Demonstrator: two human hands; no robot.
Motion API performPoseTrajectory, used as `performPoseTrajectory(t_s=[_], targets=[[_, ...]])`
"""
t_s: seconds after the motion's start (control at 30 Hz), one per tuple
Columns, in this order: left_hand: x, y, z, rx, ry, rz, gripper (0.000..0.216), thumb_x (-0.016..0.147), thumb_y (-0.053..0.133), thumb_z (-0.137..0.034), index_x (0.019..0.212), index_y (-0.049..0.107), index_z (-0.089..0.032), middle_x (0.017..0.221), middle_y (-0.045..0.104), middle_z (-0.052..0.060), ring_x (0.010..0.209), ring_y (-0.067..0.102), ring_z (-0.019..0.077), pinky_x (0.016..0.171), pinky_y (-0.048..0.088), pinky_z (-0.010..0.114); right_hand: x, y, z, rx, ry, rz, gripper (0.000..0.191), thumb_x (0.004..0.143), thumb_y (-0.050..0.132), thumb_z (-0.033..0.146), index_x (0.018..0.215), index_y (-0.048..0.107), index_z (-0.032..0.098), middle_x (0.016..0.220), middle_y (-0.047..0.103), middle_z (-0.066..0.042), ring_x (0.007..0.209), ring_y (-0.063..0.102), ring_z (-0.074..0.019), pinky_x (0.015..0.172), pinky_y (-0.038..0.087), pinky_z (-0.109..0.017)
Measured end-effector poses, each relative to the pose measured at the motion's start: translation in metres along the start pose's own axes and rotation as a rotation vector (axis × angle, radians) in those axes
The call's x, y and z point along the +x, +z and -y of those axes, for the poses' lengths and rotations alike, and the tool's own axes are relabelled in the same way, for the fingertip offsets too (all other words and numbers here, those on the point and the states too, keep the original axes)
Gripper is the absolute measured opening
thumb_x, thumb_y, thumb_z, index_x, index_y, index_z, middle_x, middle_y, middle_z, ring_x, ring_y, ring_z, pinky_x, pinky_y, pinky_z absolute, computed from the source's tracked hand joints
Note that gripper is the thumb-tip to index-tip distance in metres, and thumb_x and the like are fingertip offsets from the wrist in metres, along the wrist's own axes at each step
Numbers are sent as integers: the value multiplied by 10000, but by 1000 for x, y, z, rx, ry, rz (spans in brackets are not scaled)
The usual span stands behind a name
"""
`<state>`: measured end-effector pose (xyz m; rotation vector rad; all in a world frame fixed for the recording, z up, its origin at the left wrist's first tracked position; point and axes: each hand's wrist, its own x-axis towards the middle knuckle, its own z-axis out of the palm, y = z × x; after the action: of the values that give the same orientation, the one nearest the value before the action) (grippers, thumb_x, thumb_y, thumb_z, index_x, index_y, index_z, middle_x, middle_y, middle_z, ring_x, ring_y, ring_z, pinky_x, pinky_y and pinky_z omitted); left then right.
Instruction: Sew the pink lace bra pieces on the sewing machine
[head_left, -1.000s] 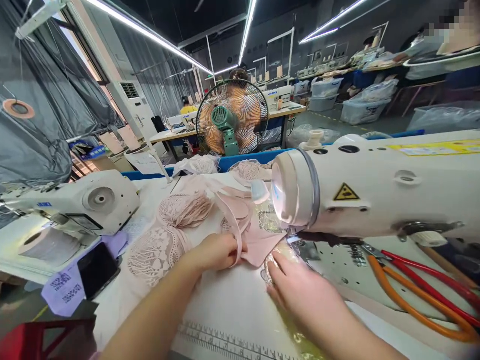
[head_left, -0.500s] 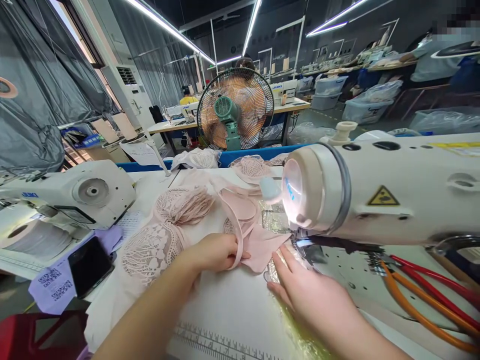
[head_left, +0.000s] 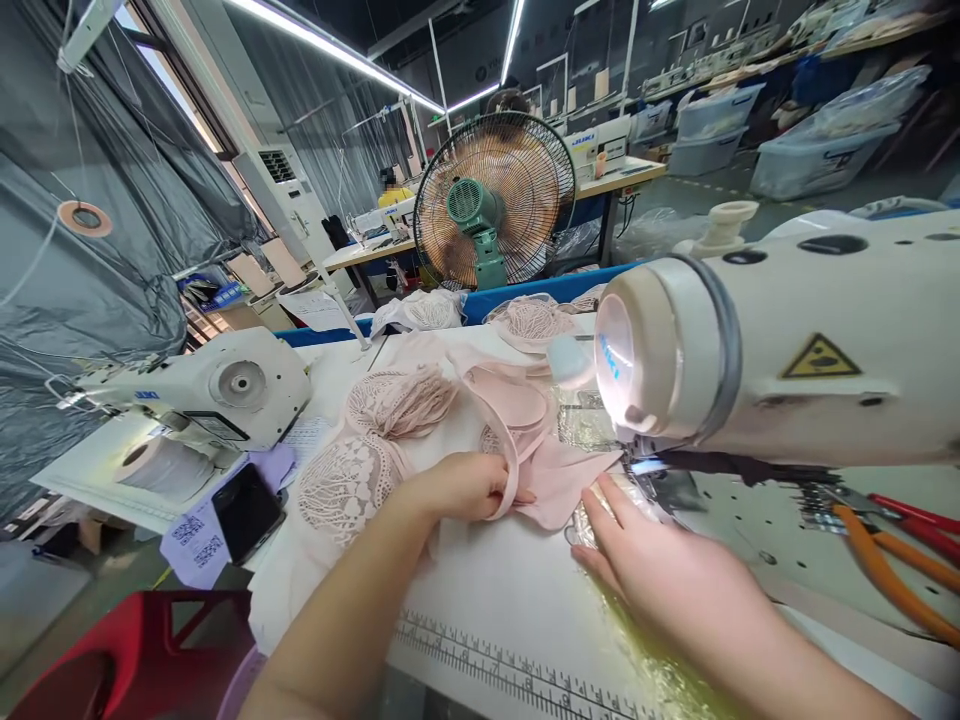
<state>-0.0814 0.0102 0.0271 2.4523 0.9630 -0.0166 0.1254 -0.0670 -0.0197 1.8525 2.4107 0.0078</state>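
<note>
Well, the left hand (head_left: pixel 469 487) has its fingers curled around a narrow band of the pink garment (head_left: pixel 566 478), grasping it, with a fingertip showing just past the band. The right hand (head_left: pixel 637 545) is clenched on nothing: it lies palm down with the fingers stretched out, their tips at the edge of the pink cloth, over crinkled clear film (head_left: pixel 654 655) with a yellowish tint. The garment lies on the white tabletop (head_left: pixel 480 575) between and just beyond the two hands, its pointed corner reaching to the needle area of the near sewing machine (head_left: pixel 675 345), whose arm runs off to the right and bears a warning triangle (head_left: pixel 820 357). Beside the left forearm lie lace cups (head_left: pixel 341 485), gathered and partly folded, and printed ruler marks (head_left: pixel 499 668) cross the near part of the tabletop. Farther left, a dark phone (head_left: pixel 246 510) rests against purple paper (head_left: pixel 196 548) printed with square codes, near a white roll (head_left: pixel 166 470) and a second sewing machine (head_left: pixel 225 385). Orange-handled scissors (head_left: pixel 885 565) lie to the right, under the machine's arm, and a large fan (head_left: pixel 517 210) stands beyond the tabletop's far edge
</note>
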Motion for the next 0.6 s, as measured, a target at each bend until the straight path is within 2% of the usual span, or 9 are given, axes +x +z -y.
performPoseTrajectory(t_s=[0.23,0.37,0.6], targets=[[0,-4,-7,-10,-73,70,239,839,581,-221,1038,703,-271,1087,661,7,955,610,162,792,453,197,-2,-19,5,4,57,112,511,913,382,337,1367,442,109,1505,270,-138,653,671,-206,562,563,-350],[1,-3,-6,-7,-73,71,223,835,588,-217,1014,706,-275,1089,658,-1,955,609,155,791,452,191,-3,-23,6,13,58,172,515,923,372,334,1392,404,123,1508,267,-138,701,677,-209,604,566,-352],[2,-2,-15,65,-110,55,181,845,558,-235,953,704,-243,1061,668,8,948,622,172,767,464,209,-5,-25,6,9,49,164,518,927,365,337,1390,401,108,1516,251,-133,728,679,-214,610,568,-354]])
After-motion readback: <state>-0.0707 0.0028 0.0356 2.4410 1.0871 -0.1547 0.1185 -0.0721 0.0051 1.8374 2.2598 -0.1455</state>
